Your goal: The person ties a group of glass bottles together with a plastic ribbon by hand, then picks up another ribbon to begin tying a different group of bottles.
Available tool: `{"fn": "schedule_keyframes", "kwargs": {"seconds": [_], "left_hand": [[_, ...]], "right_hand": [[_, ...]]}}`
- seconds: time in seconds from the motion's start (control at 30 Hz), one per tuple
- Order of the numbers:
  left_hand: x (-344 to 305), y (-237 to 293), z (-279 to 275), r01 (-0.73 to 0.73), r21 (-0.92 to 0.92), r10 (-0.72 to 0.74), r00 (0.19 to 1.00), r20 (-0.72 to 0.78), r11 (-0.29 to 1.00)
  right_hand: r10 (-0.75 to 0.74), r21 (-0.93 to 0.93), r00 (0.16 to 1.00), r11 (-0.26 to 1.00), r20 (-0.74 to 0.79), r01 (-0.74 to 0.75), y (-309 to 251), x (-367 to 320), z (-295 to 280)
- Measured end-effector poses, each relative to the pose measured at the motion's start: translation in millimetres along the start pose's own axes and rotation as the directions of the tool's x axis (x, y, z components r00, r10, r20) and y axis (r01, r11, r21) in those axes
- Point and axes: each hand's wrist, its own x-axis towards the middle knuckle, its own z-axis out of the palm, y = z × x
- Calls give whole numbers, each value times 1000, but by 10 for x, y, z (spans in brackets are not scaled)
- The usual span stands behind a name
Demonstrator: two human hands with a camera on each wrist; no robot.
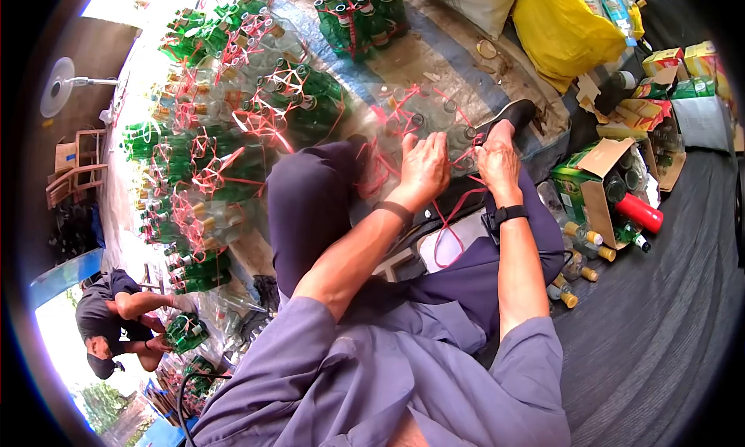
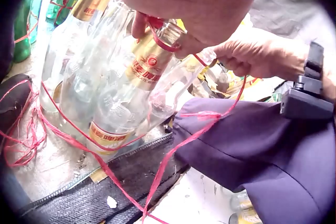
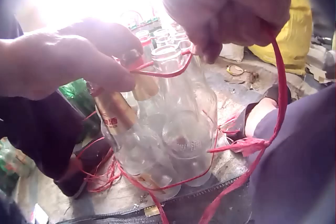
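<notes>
A cluster of clear glass bottles [image 1: 434, 109] stands between the person's legs, bound low down by red plastic string [image 2: 107, 169]. My left hand [image 1: 425, 166] grips the neck of a gold-foiled glass bottle [image 2: 144, 66], its thumb and fingers close round the top. A loop of the string crosses this neck and passes round a neighbouring bottle neck [image 3: 168, 59]. On the other side of the cluster, my right hand [image 1: 499, 168] pinches the red string, whose loose length hangs below it. In the right wrist view the left hand [image 3: 63, 59] partly hides the bottle tops.
Many tied bundles of green and clear bottles [image 1: 225, 136] stand to the left. To the right are an opened carton [image 1: 597, 179], a red cylinder [image 1: 639, 213] and loose bottles [image 1: 573, 280]. A yellow bag [image 1: 555, 32] lies ahead. Another person [image 1: 128, 315] handles green bottles.
</notes>
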Motion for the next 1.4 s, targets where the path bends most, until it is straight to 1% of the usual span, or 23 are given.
{"fn": "schedule_keyframes", "kwargs": {"seconds": [0.03, 0.1, 0.13, 0.23, 0.3, 0.37, 0.4, 0.47, 0.5, 0.53, 0.57, 0.6, 0.63, 0.67, 0.73, 0.77, 0.8, 0.83, 0.87, 0.93, 1.07, 1.27, 1.4], "left_hand": [[7, -1, -3, 0, -1, 0, 1000, -3, 1000], [16, 7, -4, -2, -3, 2, 1000, -4, 1000], [16, 12, -5, 4, -16, -4, 1000, -1, 1000], [16, 20, -26, 27, -37, -26, 999, 31, 999], [33, 50, -53, 43, -48, -40, 997, 59, 998], [66, 120, -70, 20, 82, -20, 1000, 5, 996], [101, 148, -99, 15, 83, -16, 1000, 10, 996], [164, 210, -153, -97, -12, 95, 989, -109, 995], [176, 211, -122, -100, -12, 98, 990, -104, 995], [197, 213, -90, -120, -59, 116, 991, -63, 991], [221, 211, -57, -137, -107, 135, 991, -24, 985], [228, 194, 1, -138, -106, 137, 990, -20, 985], [233, 176, 58, -157, -134, 160, 987, 15, 979], [233, 158, 116, -174, -162, 184, 982, 50, 971], [261, 169, 137, -163, -191, 184, 978, 96, 968], [266, 178, 143, -151, -219, 183, 973, 137, 964], [276, 190, 142, -152, -219, 185, 972, 142, 964], [290, 205, 141, -107, -225, 149, 973, 176, 968], [303, 218, 138, -63, -229, 112, 971, 210, 971], [302, 238, 140, -58, -236, 104, 976, 191, 970], [278, 258, 132, -60, -222, 94, 985, 144, 973], [329, 248, 113, -14, -252, 73, 972, 223, 968], [371, 244, 104, 15, -238, 45, 969, 244, 971]], "right_hand": [[0, -2, 1000, 1000, 0, 0, 31, 25, 17], [120, 81, 983, 988, 141, -132, 86, 77, 54], [121, 80, 983, 988, 142, -133, 185, 119, 119], [183, 189, 930, 949, 318, -251, 349, 226, 250], [183, 238, 934, 936, 306, -261, 393, 235, 353], [188, 288, 938, 918, 291, -274, 477, 245, 466], [186, 347, 939, 894, 288, -284, 520, 245, 520], [190, 405, 939, 864, 286, -298, 642, 249, 653], [-13, 399, 978, 914, 209, -73, 671, 267, 704], [-221, 374, 966, 914, 136, 157, 707, 274, 745], [-31, 357, 971, 932, 239, -59, 740, 229, 789], [-28, 359, 971, 931, 239, -62, 720, 240, 792], [-146, 168, 962, 980, 231, 108, 706, 254, 791], [-260, -30, 934, 961, 246, 275, 699, 268, 785], [-213, 47, 945, 977, 249, 208, 716, 291, 855], [49, 313, 942, 936, 333, -159, 724, 287, 884], [260, 503, 841, 704, 474, -501, 639, 301, 824], [358, 483, 760, 607, 543, -631, 494, 312, 669], [359, 485, 759, 604, 543, -633, 449, 324, 635], [443, 473, 613, 393, 654, -788, 365, 343, 569], [407, 488, 595, 343, 693, -803, 236, 333, 325], [390, 473, 589, 357, 708, -805, 229, 328, 306], [399, 508, 658, 423, 639, -750, 264, 297, 390]]}}
